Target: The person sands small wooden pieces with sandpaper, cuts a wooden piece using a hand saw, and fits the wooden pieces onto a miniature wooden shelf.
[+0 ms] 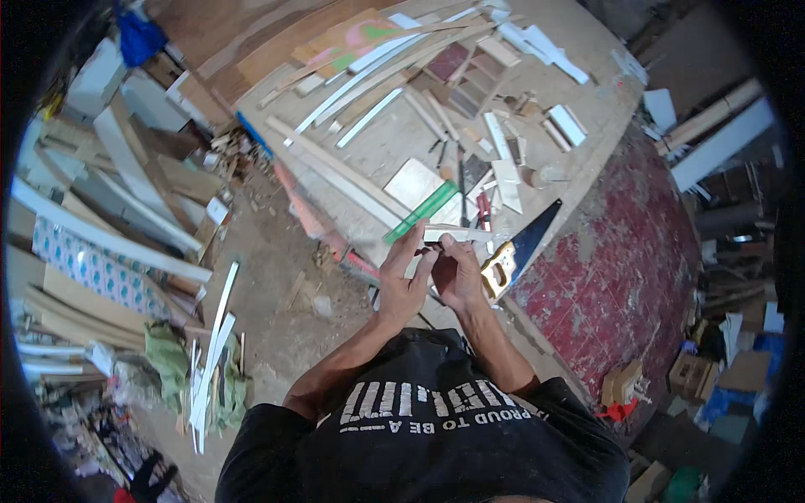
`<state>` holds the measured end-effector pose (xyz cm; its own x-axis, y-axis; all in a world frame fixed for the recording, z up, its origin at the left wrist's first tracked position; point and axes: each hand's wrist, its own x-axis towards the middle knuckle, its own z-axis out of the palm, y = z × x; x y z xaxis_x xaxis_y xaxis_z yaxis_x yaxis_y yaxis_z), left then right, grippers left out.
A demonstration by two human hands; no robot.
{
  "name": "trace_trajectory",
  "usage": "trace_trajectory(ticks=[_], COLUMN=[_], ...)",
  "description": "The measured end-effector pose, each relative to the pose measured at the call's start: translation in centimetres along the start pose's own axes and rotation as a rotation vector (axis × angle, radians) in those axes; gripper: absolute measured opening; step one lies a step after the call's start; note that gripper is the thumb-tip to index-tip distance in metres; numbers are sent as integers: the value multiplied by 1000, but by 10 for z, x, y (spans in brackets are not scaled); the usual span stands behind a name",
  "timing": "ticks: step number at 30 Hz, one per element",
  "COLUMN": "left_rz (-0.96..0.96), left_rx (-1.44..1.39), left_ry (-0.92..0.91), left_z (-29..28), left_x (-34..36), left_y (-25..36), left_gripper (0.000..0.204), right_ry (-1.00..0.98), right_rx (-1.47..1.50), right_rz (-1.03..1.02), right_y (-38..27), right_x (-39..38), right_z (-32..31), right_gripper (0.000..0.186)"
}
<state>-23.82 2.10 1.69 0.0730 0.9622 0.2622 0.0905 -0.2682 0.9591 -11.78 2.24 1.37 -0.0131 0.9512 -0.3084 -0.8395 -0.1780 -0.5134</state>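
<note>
My left hand (404, 277) and my right hand (457, 277) meet at the near end of the worktable (348, 172), both closed on a small pale wood piece (444, 235); its underside and anything else between my fingers are hidden. A green ruler (434, 201) lies just beyond my left hand. A red-handled tool (484, 210) and a long dark tool (461, 193) lie above the wood piece. Right of my right hand is a handsaw (533, 235) with a dark blade and pale wooden handle.
Wood strips (369, 117), offcuts and a small compartmented wooden piece (482, 75) cover the tabletop. Leaning boards (138, 168) crowd the left side, with white strips (210, 373) lower down. A worn red surface (620, 293) spreads at the right, with cardboard clutter (696, 373) beside it.
</note>
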Motion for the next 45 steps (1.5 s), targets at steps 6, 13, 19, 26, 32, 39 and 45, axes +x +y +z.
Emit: trace_trajectory(ticks=[6, 13, 19, 26, 32, 39, 45], left_rz=[519, 139, -288, 82, 30, -108, -159], left_rx=[79, -377, -564, -213, -203, -218, -159], left_ry=[-27, -412, -464, -379, -339, -288, -300], left_z=[3, 19, 11, 12, 8, 1, 4], left_x=[32, 48, 51, 54, 42, 36, 31], left_y=[16, 21, 45, 15, 18, 6, -6], left_gripper=[42, 38, 29, 26, 25, 27, 27], right_ry=[7, 82, -24, 129, -58, -83, 5], right_rx=[176, 317, 281, -1847, -2219, -2145, -2002], right_rz=[-99, -103, 114, -274, -10, -135, -293], right_y=[-10, -25, -25, 25, 52, 49, 63], right_x=[-24, -47, -53, -20, -16, -29, -25], right_z=[-1, 32, 20, -173, -212, -194, -242], right_gripper=[16, 18, 30, 64, 65, 66, 58])
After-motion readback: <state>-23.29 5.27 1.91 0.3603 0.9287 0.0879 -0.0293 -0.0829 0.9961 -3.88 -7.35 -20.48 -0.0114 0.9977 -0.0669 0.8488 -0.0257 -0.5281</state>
